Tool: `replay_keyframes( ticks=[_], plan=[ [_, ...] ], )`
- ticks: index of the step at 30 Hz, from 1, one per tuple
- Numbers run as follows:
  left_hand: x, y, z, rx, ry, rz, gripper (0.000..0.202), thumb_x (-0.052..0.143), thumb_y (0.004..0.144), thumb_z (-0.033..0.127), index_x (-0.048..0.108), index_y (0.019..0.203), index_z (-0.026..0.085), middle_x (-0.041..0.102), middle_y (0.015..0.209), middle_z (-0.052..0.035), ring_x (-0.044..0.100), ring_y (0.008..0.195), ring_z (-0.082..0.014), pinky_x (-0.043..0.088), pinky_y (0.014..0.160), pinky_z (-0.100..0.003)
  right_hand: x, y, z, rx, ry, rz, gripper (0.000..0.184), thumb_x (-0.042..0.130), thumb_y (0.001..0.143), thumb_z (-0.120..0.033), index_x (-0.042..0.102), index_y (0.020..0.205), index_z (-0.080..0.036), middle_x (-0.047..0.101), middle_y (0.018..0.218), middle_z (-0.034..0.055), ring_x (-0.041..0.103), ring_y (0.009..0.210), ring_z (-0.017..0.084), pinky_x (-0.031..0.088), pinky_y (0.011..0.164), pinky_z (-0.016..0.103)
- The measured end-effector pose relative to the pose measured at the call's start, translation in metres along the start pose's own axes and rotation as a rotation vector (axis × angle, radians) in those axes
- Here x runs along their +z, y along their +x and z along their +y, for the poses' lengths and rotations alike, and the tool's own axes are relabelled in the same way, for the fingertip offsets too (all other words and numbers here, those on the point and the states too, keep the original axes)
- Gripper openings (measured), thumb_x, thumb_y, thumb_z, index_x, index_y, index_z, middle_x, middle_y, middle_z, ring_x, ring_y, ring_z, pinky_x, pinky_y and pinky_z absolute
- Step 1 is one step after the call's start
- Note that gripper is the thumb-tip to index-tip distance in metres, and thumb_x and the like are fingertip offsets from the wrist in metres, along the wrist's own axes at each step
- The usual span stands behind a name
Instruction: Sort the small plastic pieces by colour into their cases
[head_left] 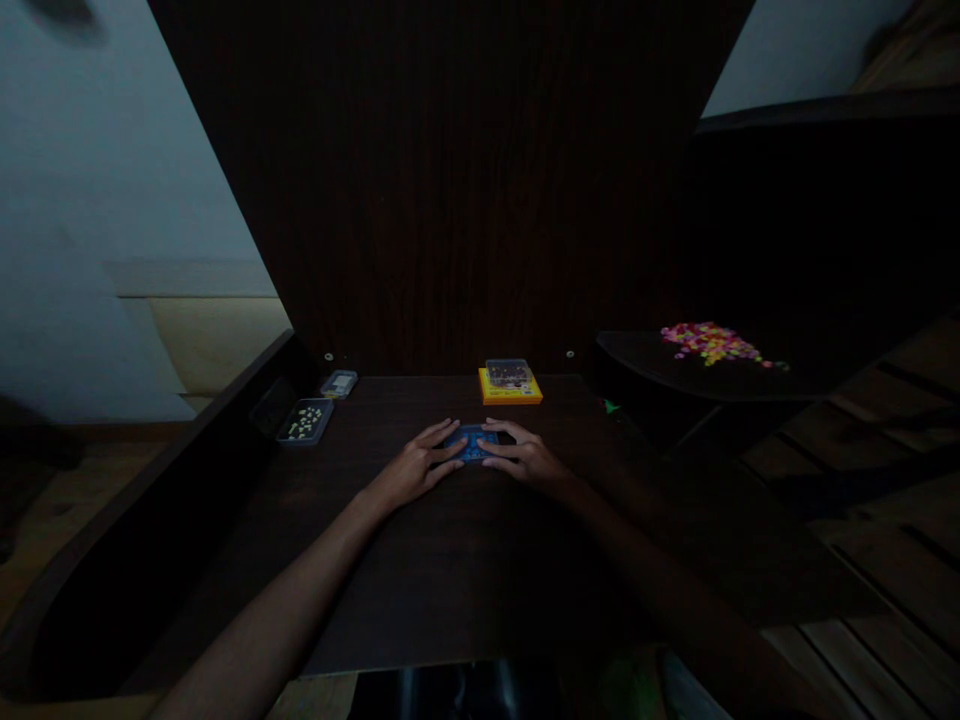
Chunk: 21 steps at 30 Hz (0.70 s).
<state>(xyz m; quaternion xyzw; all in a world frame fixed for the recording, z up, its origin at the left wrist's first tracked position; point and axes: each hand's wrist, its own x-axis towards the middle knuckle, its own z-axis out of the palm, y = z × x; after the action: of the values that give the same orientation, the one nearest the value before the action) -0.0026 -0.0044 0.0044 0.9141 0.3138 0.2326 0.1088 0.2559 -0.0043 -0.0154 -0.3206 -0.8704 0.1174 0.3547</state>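
Observation:
A small blue rectangular board [471,444] lies flat in the middle of the dark wooden desk [450,560]. My left hand [417,467] rests on its left side, fingers stretched out over the board's edge. My right hand [526,458] rests on its right side, fingers also laid across it. Both hands touch the board from above; it stays on the desk. The light is dim and the board's detail is hard to make out.
A yellow box [510,388] with a clear case on top stands behind the board. Two small clear trays [305,421] [339,384] sit at the desk's left. A heap of coloured beads [711,343] lies on a side shelf at right. A dark panel rises behind.

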Motion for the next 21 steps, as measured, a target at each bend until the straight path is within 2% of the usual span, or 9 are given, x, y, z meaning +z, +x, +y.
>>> replay_keyframes(
  ticks=[8,15,17,21],
  plan=[
    [0.0027,0.0003,-0.0014,0.010,0.012,0.008,0.040,0.050,0.094,0.035,0.056,0.131,0.023,0.041,0.148,-0.0119,0.036,0.138,-0.0269,0.037,0.111,-0.049,0.0004,-0.0019,0.0018,-0.026,-0.054,-0.026,0.031,0.060,0.089,-0.031,0.065,0.120,-0.030,0.058,0.133,0.0074,0.048,0.130,0.025,0.045,0.104,0.048],
    [0.0000,-0.0001,0.0001,0.018,0.028,0.013,0.040,0.051,0.093,0.034,0.055,0.132,0.023,0.043,0.147,-0.0115,0.037,0.138,-0.0266,0.036,0.111,-0.050,0.0019,-0.0017,-0.0004,-0.019,-0.041,0.002,0.032,0.061,0.088,-0.032,0.066,0.120,-0.029,0.058,0.131,0.0085,0.049,0.128,0.026,0.045,0.104,0.048],
    [0.0006,-0.0001,0.0000,0.011,0.019,0.025,0.041,0.051,0.093,0.034,0.054,0.132,0.024,0.043,0.147,-0.0105,0.038,0.137,-0.0260,0.036,0.111,-0.050,0.0038,-0.0013,-0.0014,0.005,-0.043,0.006,0.037,0.064,0.086,-0.033,0.064,0.122,-0.029,0.057,0.133,0.0088,0.048,0.129,0.027,0.044,0.105,0.050],
    [0.0040,0.0000,-0.0004,-0.007,-0.015,0.031,0.046,0.051,0.093,0.037,0.048,0.137,0.025,0.045,0.145,-0.0093,0.040,0.137,-0.0236,0.036,0.112,-0.047,0.0080,0.0007,-0.0044,0.080,-0.057,-0.018,0.058,0.069,0.081,-0.039,0.053,0.135,-0.028,0.051,0.139,0.0114,0.045,0.131,0.029,0.040,0.107,0.053]
  ],
)
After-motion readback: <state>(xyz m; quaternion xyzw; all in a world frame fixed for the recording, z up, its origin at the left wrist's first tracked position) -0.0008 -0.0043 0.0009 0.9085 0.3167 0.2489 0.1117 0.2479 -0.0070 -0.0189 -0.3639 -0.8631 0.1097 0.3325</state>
